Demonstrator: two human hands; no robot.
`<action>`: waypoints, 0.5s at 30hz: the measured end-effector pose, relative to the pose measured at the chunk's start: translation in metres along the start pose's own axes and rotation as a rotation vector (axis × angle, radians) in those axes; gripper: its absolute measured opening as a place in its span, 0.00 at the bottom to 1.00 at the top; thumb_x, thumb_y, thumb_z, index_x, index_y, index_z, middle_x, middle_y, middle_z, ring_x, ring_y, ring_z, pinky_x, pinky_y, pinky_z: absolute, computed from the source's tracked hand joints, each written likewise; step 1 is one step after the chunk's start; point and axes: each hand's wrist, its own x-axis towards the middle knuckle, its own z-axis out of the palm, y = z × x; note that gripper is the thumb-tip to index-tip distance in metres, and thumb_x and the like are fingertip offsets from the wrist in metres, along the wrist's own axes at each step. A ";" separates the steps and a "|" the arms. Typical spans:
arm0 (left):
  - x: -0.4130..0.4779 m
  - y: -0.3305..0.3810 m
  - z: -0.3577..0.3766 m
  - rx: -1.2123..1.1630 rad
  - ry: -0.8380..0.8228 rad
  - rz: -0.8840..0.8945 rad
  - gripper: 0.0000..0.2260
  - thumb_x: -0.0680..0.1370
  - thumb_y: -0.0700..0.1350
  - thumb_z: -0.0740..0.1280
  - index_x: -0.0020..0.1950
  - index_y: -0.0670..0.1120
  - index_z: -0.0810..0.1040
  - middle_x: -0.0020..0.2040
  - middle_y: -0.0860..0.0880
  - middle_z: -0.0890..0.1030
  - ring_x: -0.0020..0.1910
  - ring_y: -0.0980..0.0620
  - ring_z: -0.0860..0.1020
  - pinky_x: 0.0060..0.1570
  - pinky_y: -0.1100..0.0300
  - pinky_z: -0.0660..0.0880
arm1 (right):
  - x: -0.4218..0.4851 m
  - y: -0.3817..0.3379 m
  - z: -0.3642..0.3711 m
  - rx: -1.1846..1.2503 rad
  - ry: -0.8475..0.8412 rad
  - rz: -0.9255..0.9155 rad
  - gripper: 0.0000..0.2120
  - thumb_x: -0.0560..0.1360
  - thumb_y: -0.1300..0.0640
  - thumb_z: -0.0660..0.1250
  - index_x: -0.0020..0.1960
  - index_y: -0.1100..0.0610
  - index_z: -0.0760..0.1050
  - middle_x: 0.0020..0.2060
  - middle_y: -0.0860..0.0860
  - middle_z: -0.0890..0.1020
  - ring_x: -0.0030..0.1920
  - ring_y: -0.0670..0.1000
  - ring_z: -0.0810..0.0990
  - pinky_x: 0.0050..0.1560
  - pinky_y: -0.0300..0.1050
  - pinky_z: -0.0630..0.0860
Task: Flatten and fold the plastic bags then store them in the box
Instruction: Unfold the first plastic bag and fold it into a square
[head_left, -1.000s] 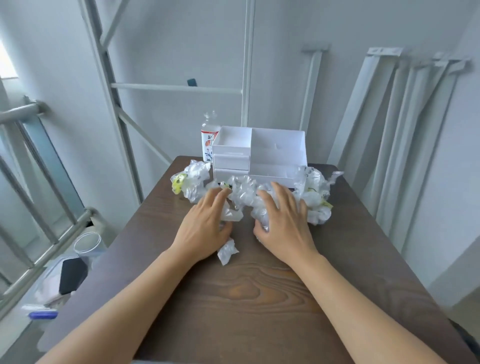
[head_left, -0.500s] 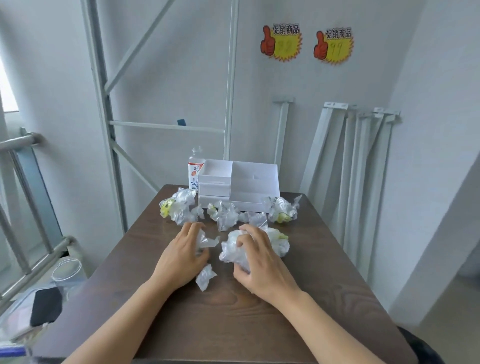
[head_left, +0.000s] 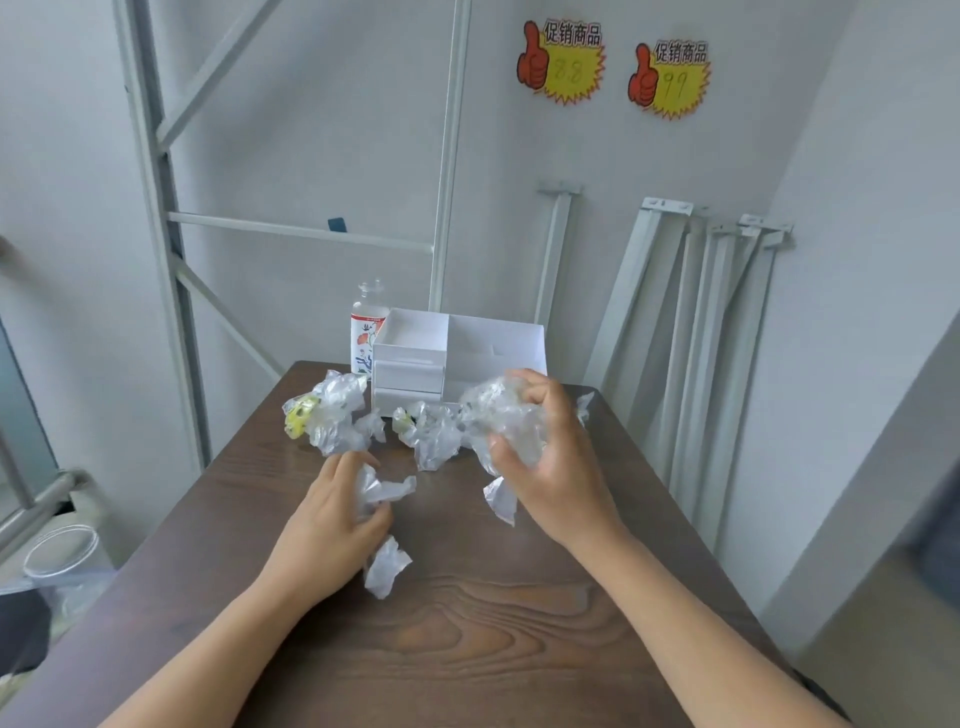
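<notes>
My right hand (head_left: 553, 467) grips a large crumpled clear plastic bag (head_left: 501, 423) and holds it above the brown table (head_left: 467, 634). My left hand (head_left: 332, 514) pinches a smaller crumpled bag (head_left: 382, 488) just over the tabletop. A small bag wad (head_left: 385, 566) lies beside my left wrist. Two more crumpled bags, one with yellow print (head_left: 324, 415) and one clear (head_left: 431, 434), lie in front of the white box (head_left: 457, 358). The box stands open at the table's far edge, with two small drawers on its left side.
A clear bottle (head_left: 366, 332) with a printed label stands behind the box's left corner. White metal frames and rails (head_left: 691, 322) lean on the wall at the back right. A railing and a clear tub (head_left: 60, 553) are low on the left, off the table.
My right hand has lifted the large bag off the table and turned palm-left. My left hand has picked up the smaller bag. The camera has tilted upward.
</notes>
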 end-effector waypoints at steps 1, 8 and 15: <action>-0.001 0.002 0.000 0.003 -0.001 0.003 0.16 0.79 0.46 0.67 0.63 0.57 0.68 0.64 0.59 0.70 0.60 0.53 0.74 0.55 0.51 0.75 | 0.003 -0.005 -0.009 0.054 0.054 0.018 0.20 0.76 0.48 0.69 0.65 0.51 0.70 0.63 0.39 0.76 0.64 0.39 0.74 0.64 0.31 0.68; -0.007 0.009 0.001 -0.080 0.019 0.036 0.18 0.79 0.45 0.68 0.65 0.58 0.68 0.65 0.61 0.70 0.57 0.60 0.75 0.52 0.54 0.73 | 0.019 0.080 -0.080 0.045 0.402 0.491 0.19 0.76 0.48 0.70 0.61 0.53 0.68 0.53 0.48 0.77 0.55 0.54 0.79 0.48 0.44 0.72; -0.012 0.011 -0.007 -0.185 0.023 0.047 0.22 0.81 0.47 0.69 0.72 0.58 0.66 0.70 0.58 0.70 0.69 0.57 0.70 0.64 0.54 0.68 | 0.002 0.134 -0.068 -0.107 0.067 0.739 0.25 0.80 0.46 0.72 0.68 0.55 0.65 0.64 0.47 0.71 0.59 0.50 0.73 0.58 0.47 0.69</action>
